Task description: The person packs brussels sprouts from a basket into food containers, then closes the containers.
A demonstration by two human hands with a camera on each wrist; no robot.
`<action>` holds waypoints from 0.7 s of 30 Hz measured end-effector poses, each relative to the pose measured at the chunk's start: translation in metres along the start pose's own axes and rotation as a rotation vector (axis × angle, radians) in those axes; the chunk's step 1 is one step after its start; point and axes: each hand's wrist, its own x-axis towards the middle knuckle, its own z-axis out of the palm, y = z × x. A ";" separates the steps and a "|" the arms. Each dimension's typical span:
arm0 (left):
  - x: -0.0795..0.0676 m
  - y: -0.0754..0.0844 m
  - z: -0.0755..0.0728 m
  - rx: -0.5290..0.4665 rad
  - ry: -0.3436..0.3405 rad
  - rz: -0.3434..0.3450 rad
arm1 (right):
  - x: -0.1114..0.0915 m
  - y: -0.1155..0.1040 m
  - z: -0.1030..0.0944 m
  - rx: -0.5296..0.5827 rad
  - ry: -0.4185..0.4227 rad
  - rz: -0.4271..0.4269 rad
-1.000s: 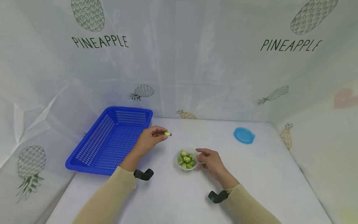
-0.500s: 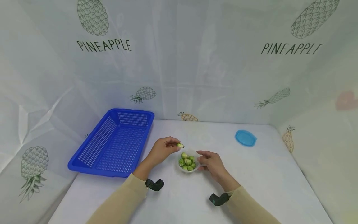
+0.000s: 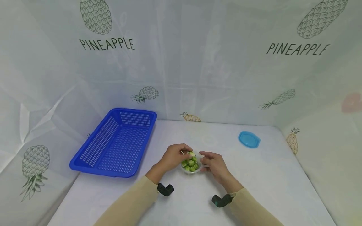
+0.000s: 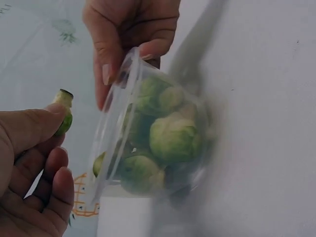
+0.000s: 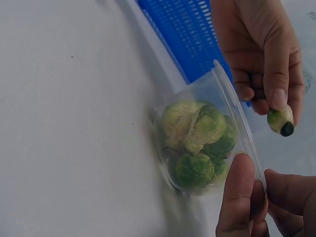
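My left hand (image 3: 173, 158) pinches a Brussels sprout (image 5: 281, 121) between thumb and fingers, its dark cut stem end showing. The hand hovers just over the rim of a small clear plastic tub (image 4: 117, 118). Inside the tub lie several Brussels sprouts (image 4: 175, 138), seen through its wall in both wrist views. On the far side from it, my right hand (image 3: 215, 165) grips the tub's rim, thumb and fingers on either side of the lip. The tub stands on the white table (image 3: 192, 201).
At the left is a large blue perforated basket (image 3: 124, 149) with nothing in it. A light blue lid (image 3: 249, 139) lies on the table at the back right. White sheeting (image 3: 192, 62) printed with pineapples hangs behind and along both sides.
The left hand has carried its Brussels sprout rightward and down, from beside the basket to right above the tub. The right hand has stayed at the tub's rim.
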 end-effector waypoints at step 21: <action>0.001 -0.007 0.016 0.107 -0.032 0.081 | 0.001 -0.001 0.001 0.016 -0.006 -0.001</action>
